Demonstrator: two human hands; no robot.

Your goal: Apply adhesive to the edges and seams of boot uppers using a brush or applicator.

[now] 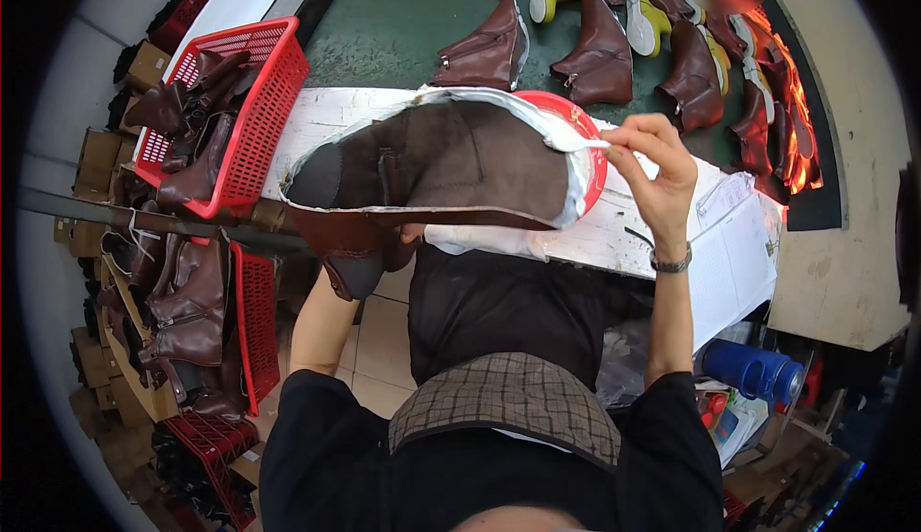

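Landmark: the brown boot upper (451,163), held above the near part of a white board (369,100), inner face up, white paste along its far and right edges. Its long axis runs left to right. The right hand (657,167) is just beyond its right end, thumb and fingers pinching a white applicator (579,144) that points left, tip at the pasted edge. The left hand (411,233) reaches under its near edge; only a small part shows, so its grip cannot be determined.

Clearances: a red dish (597,175) sits below the upper's right end, partly covered. A red basket (273,91) stands near its left end; brown boots (595,52) lie beyond its far edge. The widest room is rightward, above white papers (734,263).
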